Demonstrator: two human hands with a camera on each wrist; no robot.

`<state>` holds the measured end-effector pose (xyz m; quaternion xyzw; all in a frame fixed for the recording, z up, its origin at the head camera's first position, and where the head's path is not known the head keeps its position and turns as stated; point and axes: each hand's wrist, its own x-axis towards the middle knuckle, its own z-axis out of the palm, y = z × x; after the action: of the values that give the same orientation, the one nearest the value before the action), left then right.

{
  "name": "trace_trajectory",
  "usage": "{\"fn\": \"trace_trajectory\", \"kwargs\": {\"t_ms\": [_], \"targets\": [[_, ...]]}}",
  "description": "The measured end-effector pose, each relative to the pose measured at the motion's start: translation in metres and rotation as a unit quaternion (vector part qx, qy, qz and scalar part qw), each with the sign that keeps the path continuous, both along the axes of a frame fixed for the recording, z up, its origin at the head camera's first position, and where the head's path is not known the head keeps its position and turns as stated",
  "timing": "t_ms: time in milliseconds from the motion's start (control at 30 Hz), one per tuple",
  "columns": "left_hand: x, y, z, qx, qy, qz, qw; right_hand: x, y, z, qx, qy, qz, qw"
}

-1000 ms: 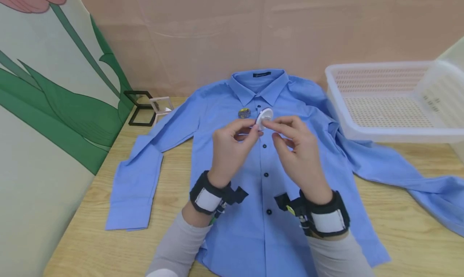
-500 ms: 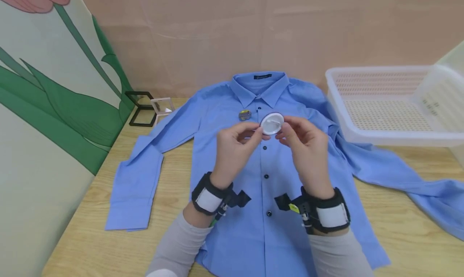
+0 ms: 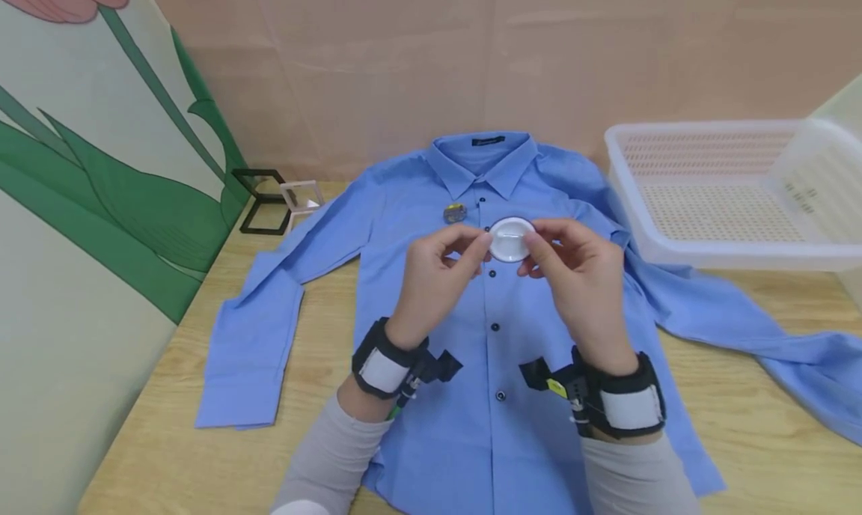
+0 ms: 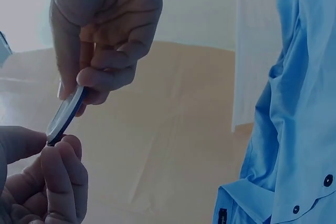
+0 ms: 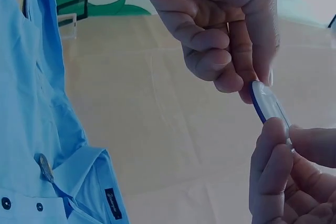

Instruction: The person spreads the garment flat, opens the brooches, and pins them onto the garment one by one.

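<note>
A round pin badge (image 3: 509,239) is held up over the blue shirt (image 3: 431,335), its white back and clear pin bar facing the head camera. My left hand (image 3: 441,279) pinches the left edge between thumb and fingers. On the opposite edge, my right hand (image 3: 582,283) pinches it the same way, thumb on the back. Both wrist views catch the badge (image 4: 66,113) nearly edge-on, with a dark blue rim. The shirt lies front up, buttoned, collar away from me. A second badge (image 3: 455,213), grey and yellow, sits on the shirt near the collar.
To the right stands a white perforated basket (image 3: 754,253), overlapping the shirt's sleeve side. A black frame (image 3: 263,215) and a small pale pink frame (image 3: 299,194) stand at the back left of the wooden table (image 3: 161,455). Behind is a beige backdrop (image 3: 377,66).
The badge has turned from tilted sideways to facing the camera and moved slightly right and nearer. My right hand went from touching its back to pinching its right edge.
</note>
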<state>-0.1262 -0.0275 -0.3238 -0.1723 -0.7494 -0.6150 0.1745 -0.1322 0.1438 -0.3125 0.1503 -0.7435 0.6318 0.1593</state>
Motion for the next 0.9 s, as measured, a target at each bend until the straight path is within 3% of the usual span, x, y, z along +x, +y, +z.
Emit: {"fn": "trace_trajectory", "kwargs": {"t_ms": [267,567,900], "targets": [[0.001,-0.0006,0.0024,-0.007,0.014,-0.007,0.9999,0.0041,-0.0018,0.0061,-0.017,-0.022,0.015,0.9995],[0.0039,-0.0017,0.0002,-0.053,0.022,-0.038,0.9976,0.0077,-0.0003,0.0054,0.001,-0.037,0.021,0.9991],[0.0057,-0.0022,0.005,-0.091,0.034,-0.039,0.9945,0.0053,-0.0005,0.0049,0.019,-0.026,0.032,0.999]]}}
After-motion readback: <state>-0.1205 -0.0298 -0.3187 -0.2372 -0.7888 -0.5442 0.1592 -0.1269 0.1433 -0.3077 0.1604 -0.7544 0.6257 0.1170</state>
